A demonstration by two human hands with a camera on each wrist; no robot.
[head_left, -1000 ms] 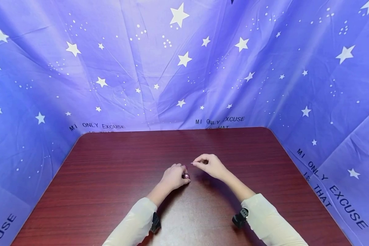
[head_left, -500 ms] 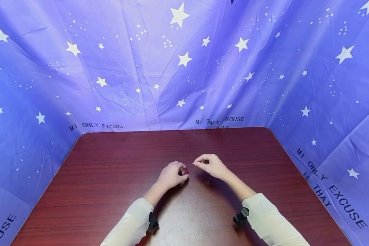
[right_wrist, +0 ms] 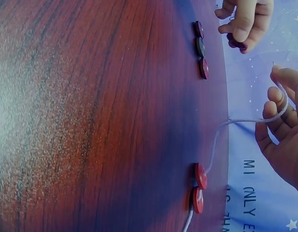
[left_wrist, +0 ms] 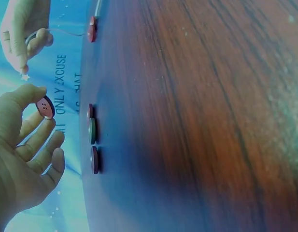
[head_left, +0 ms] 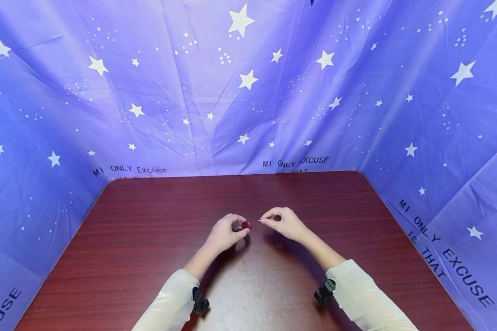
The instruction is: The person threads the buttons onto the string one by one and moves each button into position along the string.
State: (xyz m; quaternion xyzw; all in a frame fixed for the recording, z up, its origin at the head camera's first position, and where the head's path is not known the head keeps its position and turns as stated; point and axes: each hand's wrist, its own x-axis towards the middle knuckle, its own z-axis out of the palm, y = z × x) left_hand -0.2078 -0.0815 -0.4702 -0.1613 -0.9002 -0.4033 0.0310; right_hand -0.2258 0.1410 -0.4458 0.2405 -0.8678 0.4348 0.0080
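Between thumb and fingers my left hand [head_left: 222, 235] pinches a round reddish button [left_wrist: 45, 107], raised above the table; its several small holes show in the left wrist view. Across a short gap, my right hand [head_left: 286, 224] pinches the tip of a whitish cord [right_wrist: 248, 120], a thin point standing out from the fingertips. The cord runs down from this hand through two red buttons, one upper [right_wrist: 201, 176] and one lower [right_wrist: 197, 200], which sit together at the table. The pinched button and the cord's tip are apart.
Three loose buttons lie in a row on the dark red wooden table [head_left: 149, 257]: a dark red one [right_wrist: 199, 29], a green one [right_wrist: 200, 47] and a red one [right_wrist: 204, 68]. A blue star-printed curtain [head_left: 207, 92] surrounds the table. Black cameras sit at both wrists.
My left hand has shifted left and away from me, lifting clear of the table with the button now at its fingertips. The right hand has hardly moved.
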